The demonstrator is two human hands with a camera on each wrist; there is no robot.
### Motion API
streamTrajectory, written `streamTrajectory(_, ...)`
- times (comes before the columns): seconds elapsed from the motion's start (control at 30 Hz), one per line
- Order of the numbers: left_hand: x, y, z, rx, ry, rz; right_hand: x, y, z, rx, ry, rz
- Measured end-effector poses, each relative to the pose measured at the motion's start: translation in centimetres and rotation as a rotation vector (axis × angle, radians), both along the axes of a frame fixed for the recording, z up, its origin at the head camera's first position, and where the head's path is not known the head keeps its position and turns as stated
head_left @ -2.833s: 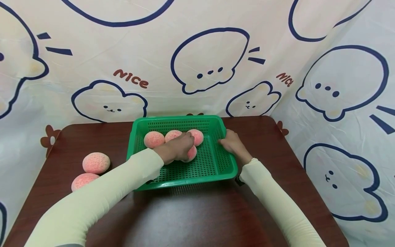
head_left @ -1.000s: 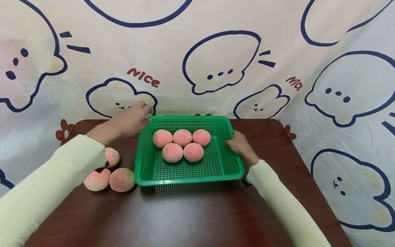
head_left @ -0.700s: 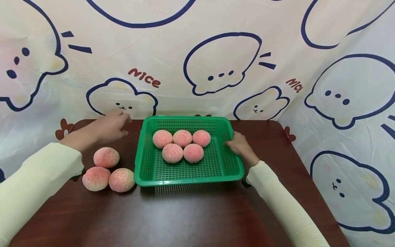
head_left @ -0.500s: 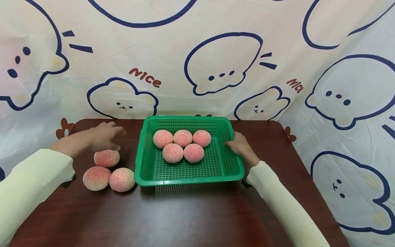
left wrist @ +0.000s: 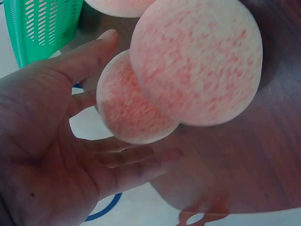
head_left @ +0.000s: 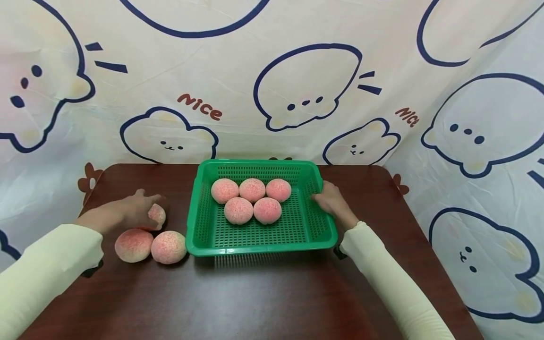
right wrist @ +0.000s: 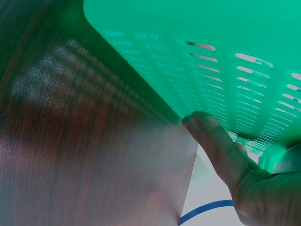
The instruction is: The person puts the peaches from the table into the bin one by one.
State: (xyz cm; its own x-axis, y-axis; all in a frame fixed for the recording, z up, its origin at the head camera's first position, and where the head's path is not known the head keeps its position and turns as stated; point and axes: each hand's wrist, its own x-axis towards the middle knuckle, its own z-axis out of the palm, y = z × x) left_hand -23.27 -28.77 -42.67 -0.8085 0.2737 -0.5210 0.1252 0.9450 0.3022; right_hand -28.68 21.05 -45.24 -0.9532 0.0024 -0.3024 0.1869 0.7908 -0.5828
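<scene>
Peaches sit inside the basket; left of it, the left hand, fingers spread and ungripping, half-surrounds a loose peach near two others; the right hand grips the basket's right rim.

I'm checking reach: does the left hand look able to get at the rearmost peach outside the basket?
Likely yes: the left hand is spread open at that peach; touch isn't clear, but nothing visible blocks it.

Dark reddish-brown table; cartoon-printed white cloth behind.
</scene>
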Motion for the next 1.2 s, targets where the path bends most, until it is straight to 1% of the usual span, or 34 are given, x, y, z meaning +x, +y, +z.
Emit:
streamTrajectory(0.1,0.3,0.0,-0.6,0.030,-0.019,0.013,0.0,-0.1,0.0,0.016,0.005,0.003)
streamTrajectory(0.13,0.4,0.0,-0.8,0.032,-0.011,0.014,-0.1,-0.1,0.0,0.018,0.004,0.001)
streamTrajectory(0.2,0.6,0.0,-1.1,0.031,0.020,0.000,-0.1,-0.1,0.0,0.017,0.002,0.000)
streamTrajectory(0.37,0.7,-0.1,-1.7,0.010,0.144,-0.060,0.1,-0.1,0.1,-0.021,-0.015,-0.006)
streamTrajectory(0.5,0.6,-0.2,-2.0,0.018,0.189,-0.076,0.2,0.0,0.2,-0.057,-0.033,-0.013)
streamTrajectory(0.63,0.7,-0.3,-2.2,0.028,0.211,-0.080,0.2,-0.1,0.1,-0.053,-0.032,-0.016)
streamTrajectory(0.9,0.7,-0.2,-2.0,0.020,0.215,-0.086,0.2,-0.1,0.0,-0.025,-0.006,0.003)
streamTrajectory(1.1,0.3,0.2,-1.0,0.007,0.226,-0.070,0.2,-0.1,0.0,-0.035,-0.004,-0.003)
streamTrajectory(1.2,0.1,0.6,-0.3,0.026,0.214,-0.033,0.2,-0.1,0.1,-0.005,0.010,0.002)
